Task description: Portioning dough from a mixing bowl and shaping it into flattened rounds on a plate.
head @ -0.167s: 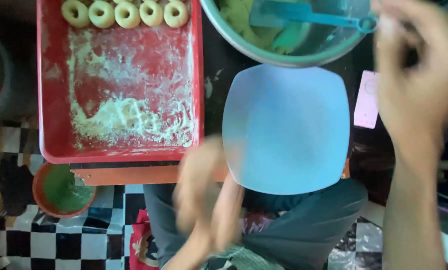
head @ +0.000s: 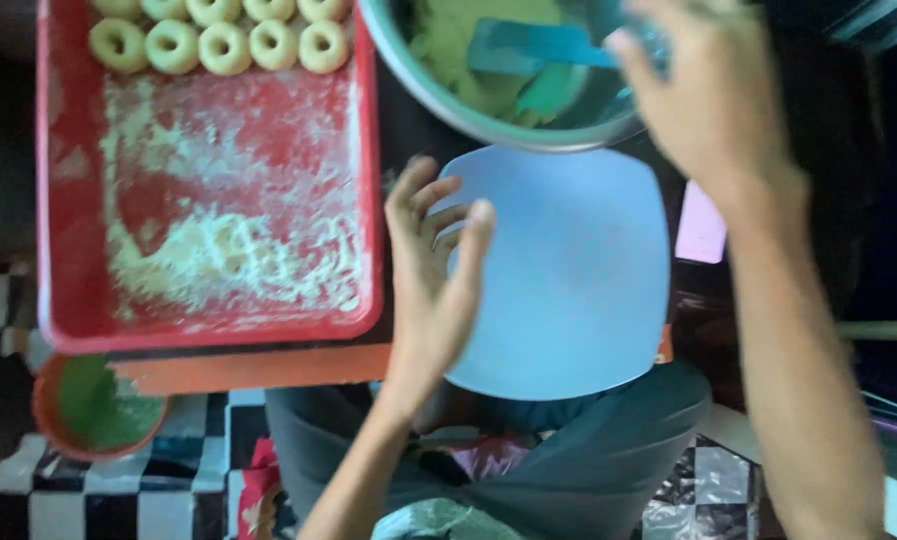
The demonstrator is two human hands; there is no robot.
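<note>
- Head view, left: my left hand [head: 433,265] hangs over the near-left edge of the blue plate [head: 578,290], fingers spread and loosely curled, holding nothing. It sits between tray and plate, so either is within easy reach.
- Head view, right: my right hand [head: 708,100] is up at the rim of the metal bowl [head: 438,90], above the plate's far corner. It is blurred; I cannot tell whether the fingers grip anything or only hover open.
- The bowl sits at the far side of the desk [head: 268,368], touching or overlapping the plate's far edge. It holds pale green dough [head: 458,40], and a blue spatula [head: 528,45] lies across it with its handle pointing toward my right hand.
- The plate lies bare right in front of my lap, the closest surface to both hands, which suits it as a working spot between bowl and tray.
- The red tray [head: 363,200] lies just left of the plate. Its floor is dusted with white flour or crumbs [head: 228,260], likely to keep dough from sticking. Dough rings [head: 223,45] stand in tidy rows along the far edge, packed close so the near part stays free.
- A small orange bowl [head: 43,415] with green stuff in it sits down on the checked floor [head: 28,500], lower left, well apart from both hands.
- A pink card [head: 701,225] lies just right of the plate.
</note>
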